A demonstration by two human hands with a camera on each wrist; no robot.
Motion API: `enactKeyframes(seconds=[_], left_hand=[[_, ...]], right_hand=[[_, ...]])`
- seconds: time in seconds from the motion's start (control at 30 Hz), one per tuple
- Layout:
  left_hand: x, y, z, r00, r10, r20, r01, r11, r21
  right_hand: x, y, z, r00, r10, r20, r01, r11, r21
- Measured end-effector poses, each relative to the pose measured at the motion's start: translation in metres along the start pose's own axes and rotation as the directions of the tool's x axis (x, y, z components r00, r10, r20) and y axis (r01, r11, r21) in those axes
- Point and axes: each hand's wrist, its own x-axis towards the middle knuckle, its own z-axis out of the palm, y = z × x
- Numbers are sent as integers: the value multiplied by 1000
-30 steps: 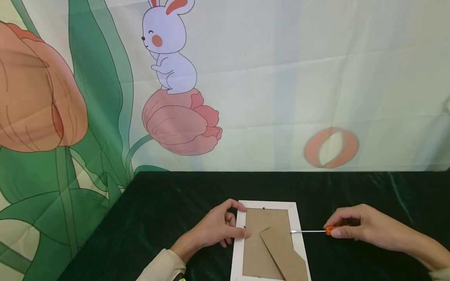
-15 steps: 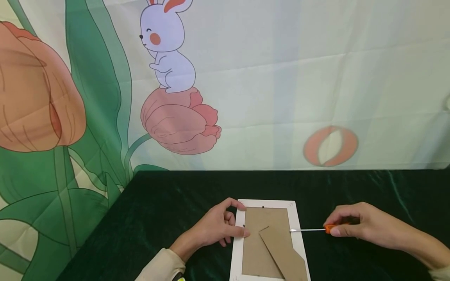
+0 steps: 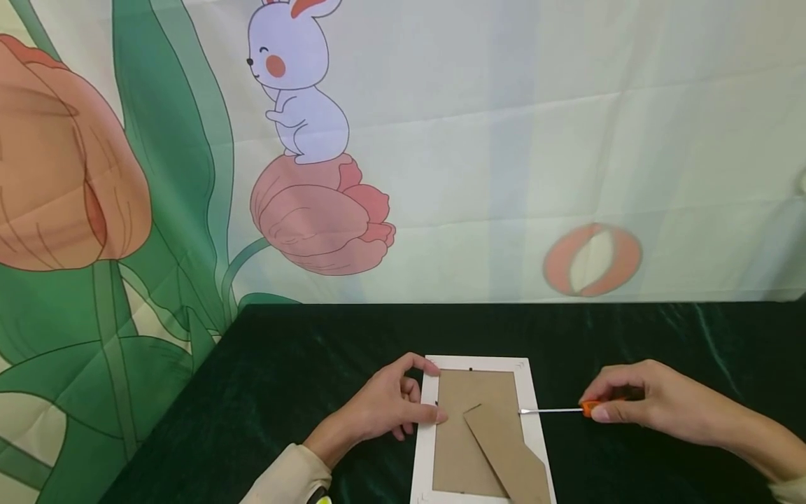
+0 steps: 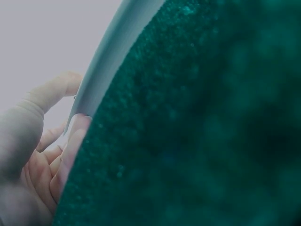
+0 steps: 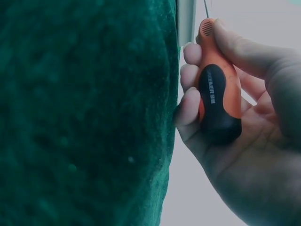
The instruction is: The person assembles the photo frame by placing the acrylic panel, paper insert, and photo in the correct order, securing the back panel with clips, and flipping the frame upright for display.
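Observation:
A white picture frame (image 3: 423, 455) lies back side up on the table, its brown backing board (image 3: 456, 448) showing. A brown stand flap (image 3: 508, 455) slants over the lower right of that board. My left hand (image 3: 378, 402) grips the frame's left side, thumb on top at the inner edge; the left wrist view shows other fingers under the rim. In my right hand (image 3: 655, 402) is a flat screwdriver (image 5: 220, 94) with an orange and black handle. Its thin shaft reaches left across the frame's right border, the tip at the backing's edge.
Dark green velvet cloth (image 3: 302, 378) covers the table. Behind it hangs a pale backdrop (image 3: 453, 154) printed with a rabbit and tulips. Small dark tabs sit around the frame's inner edge, one (image 3: 470, 369) at the top. The frame's near end runs out of the head view.
The head view has shifted slightly, so everything sits a little higher in it. Both hands, the frame and the screwdriver keep nearly the same places relative to one another.

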Motion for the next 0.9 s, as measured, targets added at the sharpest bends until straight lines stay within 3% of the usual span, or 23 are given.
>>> enactKeyframes(seconds=[0.53,0.9], left_hand=[[-1,2,-2,1000,1,-10,-1,1000,14],[0,-1,0,1000,8,4,-7,1000,-8]], right_hand=[[2,-5,-1,1000,-23,-17,23,1000,1],[-2,11,0,999,16,35,-22,985,169]])
